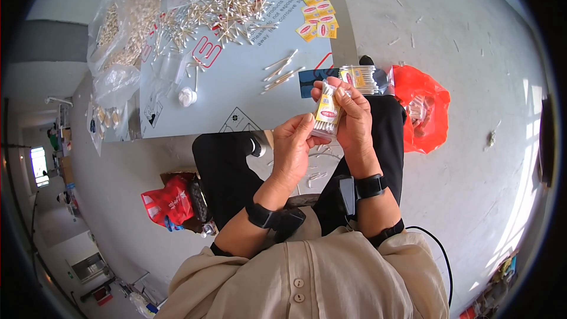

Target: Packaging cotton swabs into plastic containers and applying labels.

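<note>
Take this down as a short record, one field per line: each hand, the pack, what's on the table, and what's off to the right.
Left hand: holds the near end of a small clear pack of cotton swabs
Right hand: holds the same pack at its right side
Pack: yellow label, white swab tips showing
Table: loose swabs heaped at the far side; yellow cards right of them
Beyond right leg: open red bag

The person's left hand [292, 146] and right hand [355, 119] hold a yellow-labelled packet of cotton swabs [326, 114]. From it, yellow cards [319, 9] lie at twelve o'clock, a swab heap [220, 5] between ten and eleven, an orange-red bag [434, 95] at three.
</note>
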`<move>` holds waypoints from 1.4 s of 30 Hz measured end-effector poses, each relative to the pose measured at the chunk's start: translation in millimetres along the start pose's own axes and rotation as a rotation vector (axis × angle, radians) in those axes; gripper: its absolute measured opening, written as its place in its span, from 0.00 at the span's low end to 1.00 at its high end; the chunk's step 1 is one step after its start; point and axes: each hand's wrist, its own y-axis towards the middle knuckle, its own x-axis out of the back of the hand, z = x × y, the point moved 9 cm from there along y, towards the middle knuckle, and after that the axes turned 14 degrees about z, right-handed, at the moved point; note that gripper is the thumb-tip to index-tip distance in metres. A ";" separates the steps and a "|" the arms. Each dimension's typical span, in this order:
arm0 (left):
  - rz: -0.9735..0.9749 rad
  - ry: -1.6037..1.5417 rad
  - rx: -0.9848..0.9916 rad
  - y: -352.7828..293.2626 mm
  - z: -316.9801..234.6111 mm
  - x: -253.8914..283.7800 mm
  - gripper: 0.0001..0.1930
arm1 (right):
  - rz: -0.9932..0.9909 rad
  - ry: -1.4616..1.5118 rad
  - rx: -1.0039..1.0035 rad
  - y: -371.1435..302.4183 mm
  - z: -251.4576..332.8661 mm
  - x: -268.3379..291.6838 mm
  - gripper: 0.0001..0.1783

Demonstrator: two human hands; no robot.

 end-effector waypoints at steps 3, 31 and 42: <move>0.015 0.083 0.041 1.0 2.4 5.5 0.11 | 0.056 0.098 0.008 1.4 -3.5 -7.0 0.14; 0.003 0.373 -0.025 -3.5 3.8 -3.0 0.14 | -0.115 -0.374 0.007 -5.4 5.1 -4.0 0.17; -0.079 0.250 -0.089 -3.5 -2.7 8.4 0.10 | 0.058 0.027 -0.070 1.8 -14.6 -4.1 0.22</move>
